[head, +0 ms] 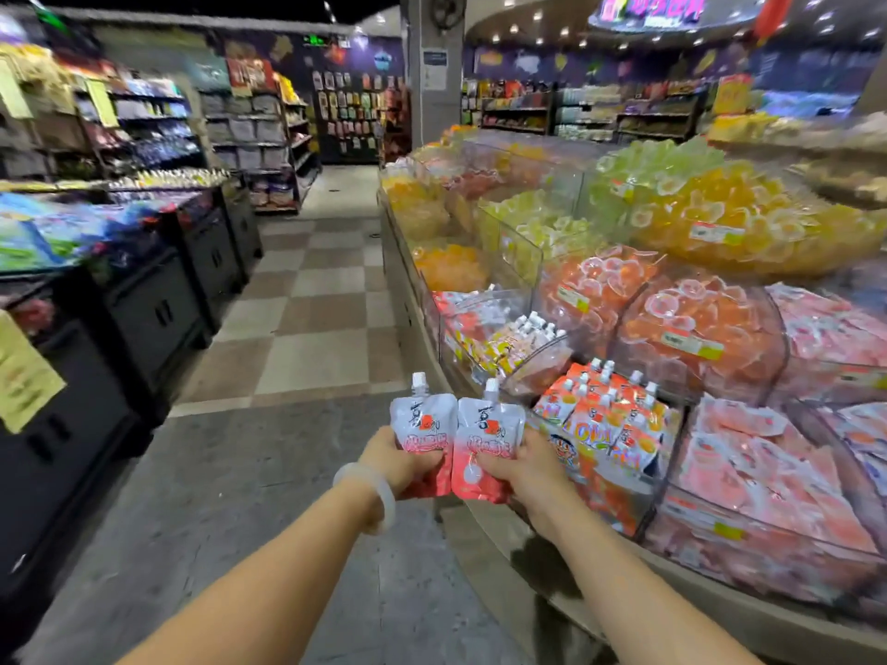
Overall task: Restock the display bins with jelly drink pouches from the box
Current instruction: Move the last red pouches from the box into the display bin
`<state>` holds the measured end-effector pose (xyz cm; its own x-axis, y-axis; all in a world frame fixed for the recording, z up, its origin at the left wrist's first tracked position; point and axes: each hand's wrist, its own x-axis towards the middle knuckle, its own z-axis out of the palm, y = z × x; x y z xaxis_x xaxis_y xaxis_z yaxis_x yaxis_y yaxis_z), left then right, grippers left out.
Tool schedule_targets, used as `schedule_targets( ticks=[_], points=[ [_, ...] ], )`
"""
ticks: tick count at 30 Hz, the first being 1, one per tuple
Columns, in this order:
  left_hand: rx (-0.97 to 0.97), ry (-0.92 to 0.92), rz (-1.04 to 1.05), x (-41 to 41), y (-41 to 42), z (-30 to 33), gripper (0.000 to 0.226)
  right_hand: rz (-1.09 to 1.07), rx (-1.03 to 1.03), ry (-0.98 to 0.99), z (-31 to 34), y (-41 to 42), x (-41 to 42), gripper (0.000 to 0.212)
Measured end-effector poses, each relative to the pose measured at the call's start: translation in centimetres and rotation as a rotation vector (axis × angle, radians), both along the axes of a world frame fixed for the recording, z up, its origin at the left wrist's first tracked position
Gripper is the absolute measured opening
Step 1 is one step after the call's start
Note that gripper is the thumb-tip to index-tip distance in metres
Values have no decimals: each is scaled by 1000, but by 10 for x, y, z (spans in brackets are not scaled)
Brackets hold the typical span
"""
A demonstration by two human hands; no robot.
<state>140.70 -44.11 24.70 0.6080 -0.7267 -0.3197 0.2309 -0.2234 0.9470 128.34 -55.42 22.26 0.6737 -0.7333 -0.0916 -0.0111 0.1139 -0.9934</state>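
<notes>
Gripping one upright pink pouch (421, 439) in left hand (393, 460), another pouch (485, 448) in right hand (521, 465), beside curved display bins (672, 472), above grey shop floor (230, 472).

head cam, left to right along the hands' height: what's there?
black display cabinet → left hand gripping left pouch → right pouch in right hand → orange pouches bin → pink packet bin

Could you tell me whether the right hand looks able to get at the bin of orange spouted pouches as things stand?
Probably yes: the right hand is right beside the orange pouch bin, whose top is open. But its grip is full with a pink pouch.
</notes>
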Motion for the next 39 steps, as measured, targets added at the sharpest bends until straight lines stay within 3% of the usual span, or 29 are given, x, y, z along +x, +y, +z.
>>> schedule_targets(
  ticks=[7, 19, 23, 26, 34, 37, 39],
  points=[
    [8, 43, 89, 116, -40, -9, 15, 55, 31, 37, -11, -49, 125, 27],
    [31, -4, -110, 332, -187, -6, 23, -159, 20, 58, -6, -161, 315, 20],
    [75, -41, -206, 371, -242, -22, 30, -265, -14, 158, -17, -202, 344, 13],
    [83, -33, -246, 398, -291, -30, 27, -355, 52, 185, -17, -239, 369, 23],
    [119, -180, -302, 477, -436, -25, 23, -545, -44, 234, -11, -361, 447, 33],
    [160, -299, -435, 490, -481, -24, 21, -586, -61, 252, -7, -392, 459, 13],
    [221, -326, -553, 490, -506, -31, 26, -617, -69, 352, -13, -406, 458, 14]
  ],
)
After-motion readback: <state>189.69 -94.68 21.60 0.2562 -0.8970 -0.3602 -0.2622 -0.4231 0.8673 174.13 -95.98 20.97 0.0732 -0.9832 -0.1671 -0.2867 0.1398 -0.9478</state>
